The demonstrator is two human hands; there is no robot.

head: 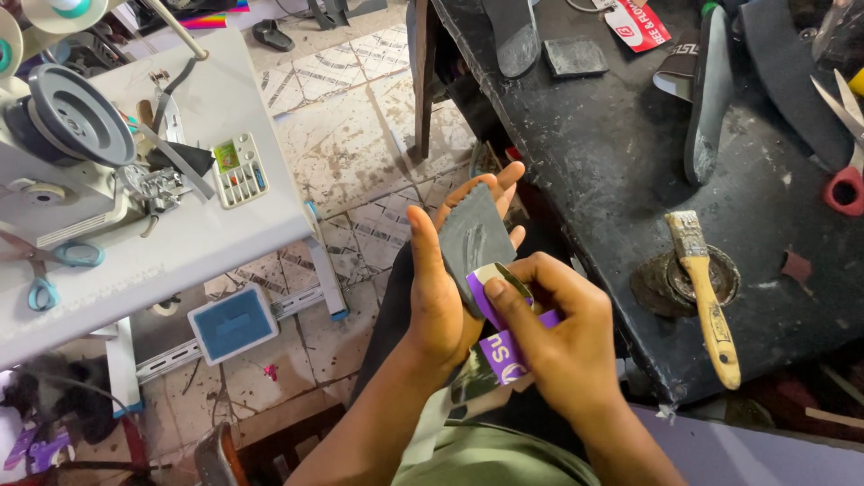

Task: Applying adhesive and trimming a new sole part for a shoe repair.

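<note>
A person's left hand [441, 288] cradles a dark grey, scallop-edged piece of rubbery sheet material [474, 241] against its open palm, thumb pressed along the piece's left edge and fingers [504, 184] spread behind it. The right hand [558, 337] meets it from below, fingers closed on a purple and white strap [504, 337] whose end lies against the grey piece's lower edge. Both are held above the person's lap, between a white sewing machine table [207, 234] on the left and a stained black table [612, 162] on the right. On the black table a wooden-handled brush [706, 297] rests across a round glue tin [684, 279], with red-handled scissors [846, 171] near the far edge.
</note>
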